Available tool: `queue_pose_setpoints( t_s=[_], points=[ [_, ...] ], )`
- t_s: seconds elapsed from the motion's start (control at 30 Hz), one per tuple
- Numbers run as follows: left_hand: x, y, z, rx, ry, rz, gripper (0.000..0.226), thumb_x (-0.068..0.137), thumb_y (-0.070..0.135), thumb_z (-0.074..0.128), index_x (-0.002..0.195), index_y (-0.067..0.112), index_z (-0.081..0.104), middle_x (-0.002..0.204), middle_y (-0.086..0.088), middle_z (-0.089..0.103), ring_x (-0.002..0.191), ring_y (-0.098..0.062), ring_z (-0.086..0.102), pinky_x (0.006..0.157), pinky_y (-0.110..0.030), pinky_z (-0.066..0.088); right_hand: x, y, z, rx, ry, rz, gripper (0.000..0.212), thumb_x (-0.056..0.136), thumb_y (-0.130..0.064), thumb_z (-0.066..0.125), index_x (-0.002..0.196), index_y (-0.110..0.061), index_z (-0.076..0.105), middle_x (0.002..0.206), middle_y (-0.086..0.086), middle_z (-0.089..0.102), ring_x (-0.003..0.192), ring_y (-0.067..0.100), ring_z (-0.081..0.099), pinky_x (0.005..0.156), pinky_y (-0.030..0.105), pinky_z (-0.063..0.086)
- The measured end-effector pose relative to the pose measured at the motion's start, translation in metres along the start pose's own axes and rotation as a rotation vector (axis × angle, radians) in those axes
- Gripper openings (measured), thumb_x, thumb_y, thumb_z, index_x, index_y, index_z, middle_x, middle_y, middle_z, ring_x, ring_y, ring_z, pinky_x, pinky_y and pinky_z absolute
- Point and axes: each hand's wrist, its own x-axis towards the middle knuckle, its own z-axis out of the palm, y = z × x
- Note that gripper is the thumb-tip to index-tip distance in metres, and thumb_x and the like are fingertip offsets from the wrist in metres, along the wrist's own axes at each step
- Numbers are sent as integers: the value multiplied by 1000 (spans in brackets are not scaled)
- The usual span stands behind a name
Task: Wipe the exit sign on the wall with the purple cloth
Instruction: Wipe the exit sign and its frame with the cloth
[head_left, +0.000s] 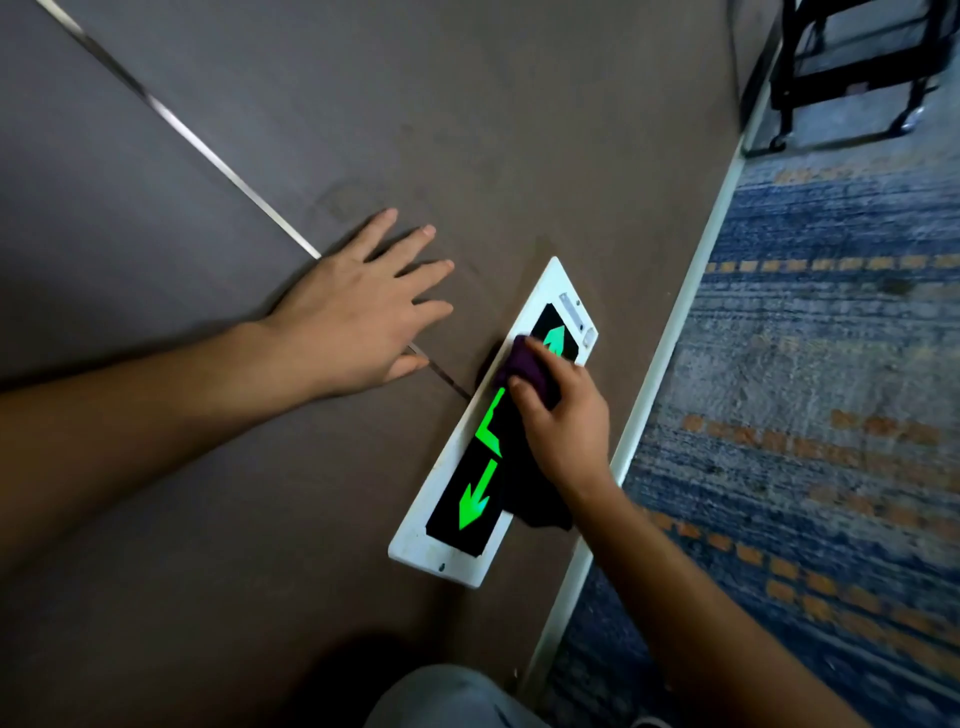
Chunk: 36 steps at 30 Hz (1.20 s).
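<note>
Right hand (563, 415) clenched on purple cloth (524, 371), pressed against middle of exit sign (457, 564); left hand (353, 306) released, flat on wall (467, 130), just beside sign.

Exit sign (452, 556): white frame, black face, bright green arrows. Cloth (524, 364) dark purple. Wall (467, 130) grey-brown. Carpet (805, 389) blue, orange dashed stripes.
</note>
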Motion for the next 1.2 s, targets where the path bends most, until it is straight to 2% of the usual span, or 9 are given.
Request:
queue_pose_setpoints(
  t_s=[0.1, 0.2, 0.4, 0.63, 0.83, 1.0, 1.07, 1.2],
  points=[
    [6, 2, -1, 6, -8, 8, 68, 92, 69, 46, 149, 32, 49, 167, -5, 32, 157, -36, 17, 125, -61, 8, 26, 0, -7, 29, 85, 74, 48, 94, -37, 64, 142, -40, 54, 129, -4, 62, 111, 15, 62, 90, 30, 49],
    [12, 4, -1, 9, -17, 15, 68, 92, 71, 45, 149, 34, 47, 168, -4, 29, 158, -35, 14, 126, -61, 5, 37, 3, -3, 42, 43, 128, 44, 97, -43, 60, 141, -39, 54, 136, -6, 62, 116, 18, 63, 96, 36, 52],
    [17, 6, 0, 13, -29, 26, 69, 93, 72, 42, 150, 34, 44, 169, -4, 25, 158, -34, 11, 126, -60, 3, 11, 7, 21, -87, 50, 43, 45, 98, -48, 57, 142, -39, 55, 140, -12, 58, 117, 14, 61, 81, 26, 43],
    [9, 3, -2, 10, -22, 35, 66, 93, 69, 45, 149, 34, 47, 168, -2, 30, 158, -33, 15, 126, -59, 6, -49, 3, 34, -186, -1, -62, 46, 97, -43, 59, 142, -41, 54, 148, -13, 52, 123, 17, 60, 88, 34, 56],
    [-44, 5, -3, 14, -24, 83, 68, 90, 69, 45, 148, 34, 49, 165, -3, 37, 157, -32, 22, 125, -61, 11, -72, -5, 40, -151, 1, -15, 48, 95, -36, 61, 142, -41, 54, 146, -8, 51, 125, 20, 57, 92, 42, 56],
    [-67, 24, -4, -26, -12, 67, 67, 89, 65, 56, 147, 32, 53, 164, -7, 38, 156, -34, 22, 125, -60, 11, -61, 2, 18, 22, 89, -14, 46, 93, -40, 65, 139, -37, 58, 135, -7, 60, 118, 13, 60, 92, 27, 45],
    [-67, 25, -5, -38, -54, 56, 70, 90, 67, 55, 150, 34, 47, 167, -6, 32, 158, -33, 16, 126, -60, 7, -59, -4, 18, 83, 51, 28, 45, 96, -45, 63, 140, -37, 58, 136, -6, 60, 120, 12, 59, 96, 26, 44],
    [-67, 24, -3, -25, -57, 44, 73, 91, 69, 49, 154, 34, 38, 170, -5, 25, 159, -33, 8, 127, -59, 4, -52, -21, 24, 21, -55, 21, 43, 102, -46, 54, 143, -36, 56, 140, -4, 58, 126, 15, 56, 98, 28, 41]
  ],
)
